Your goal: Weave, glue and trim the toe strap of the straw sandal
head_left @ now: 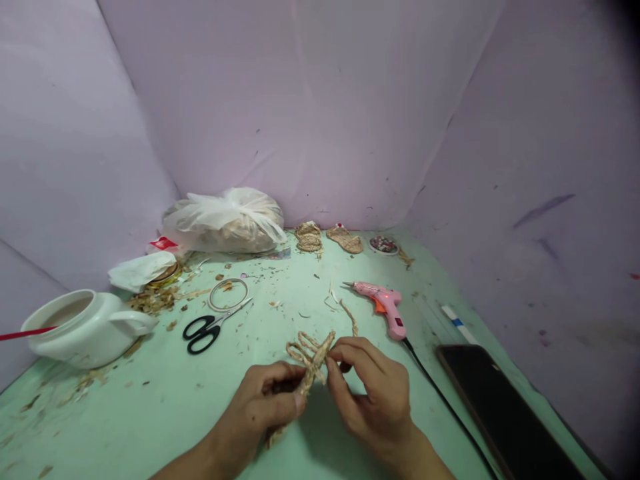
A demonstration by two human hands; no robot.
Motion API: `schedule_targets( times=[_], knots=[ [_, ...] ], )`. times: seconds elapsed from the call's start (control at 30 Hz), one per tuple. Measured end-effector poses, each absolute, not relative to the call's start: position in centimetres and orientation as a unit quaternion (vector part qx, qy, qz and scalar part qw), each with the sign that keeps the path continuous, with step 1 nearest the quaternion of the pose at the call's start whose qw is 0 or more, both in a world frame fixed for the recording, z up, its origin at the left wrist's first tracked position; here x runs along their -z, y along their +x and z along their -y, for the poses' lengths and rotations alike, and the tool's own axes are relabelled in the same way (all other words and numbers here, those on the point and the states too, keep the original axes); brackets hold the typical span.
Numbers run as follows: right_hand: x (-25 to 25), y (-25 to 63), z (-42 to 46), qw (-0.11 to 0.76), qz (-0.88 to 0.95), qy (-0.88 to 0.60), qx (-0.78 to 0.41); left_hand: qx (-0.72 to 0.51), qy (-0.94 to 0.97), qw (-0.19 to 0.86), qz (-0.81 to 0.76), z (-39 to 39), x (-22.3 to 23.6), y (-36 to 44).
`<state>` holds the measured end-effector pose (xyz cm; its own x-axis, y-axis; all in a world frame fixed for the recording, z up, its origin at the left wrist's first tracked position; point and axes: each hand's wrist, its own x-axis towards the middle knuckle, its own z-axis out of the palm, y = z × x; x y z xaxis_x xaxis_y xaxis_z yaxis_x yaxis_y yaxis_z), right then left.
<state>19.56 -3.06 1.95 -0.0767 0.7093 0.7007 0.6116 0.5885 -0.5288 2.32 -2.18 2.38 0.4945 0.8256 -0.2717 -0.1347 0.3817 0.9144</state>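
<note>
Low in the middle of the head view, a braided straw cord [316, 362] with several loops at its upper end is held between my two hands. My left hand [260, 407] is closed round its lower part, thumb on top. My right hand [373, 387] pinches the cord near the loops with thumb and forefinger. Beyond the right hand lies a loose cord end [350, 316]; whether it joins the held piece cannot be seen. A pink glue gun [383, 301] rests to the right, its nozzle pointing left and a small light showing on its body.
Black-handled scissors [215, 327] and a tape roll [229, 295] lie left of centre. A white pot [90, 330] stands far left. At the back are a tied plastic bag [230, 223], small woven slippers [345, 239] and a dish [384, 245]. A phone [500, 413] lies right.
</note>
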Motion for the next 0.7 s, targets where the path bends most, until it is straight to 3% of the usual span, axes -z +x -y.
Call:
schedule_targets(
  times=[0.33,0.57,0.7],
  knots=[
    [-1.6,19.7,2.8,0.559,0.684,-0.425,-0.199,-0.324,0.409,0.756,-0.396,2.1,-2.2,2.4],
    [-1.4,19.7,2.0,0.587,0.429,-0.414,-0.548,-0.4,0.599,0.51,-0.471,1.9,-2.6,1.9],
    [-1.5,20.3,1.1,0.592,0.307,-0.48,-0.571,-0.437,0.646,0.386,-0.493,1.9,-2.6,1.7]
  ],
)
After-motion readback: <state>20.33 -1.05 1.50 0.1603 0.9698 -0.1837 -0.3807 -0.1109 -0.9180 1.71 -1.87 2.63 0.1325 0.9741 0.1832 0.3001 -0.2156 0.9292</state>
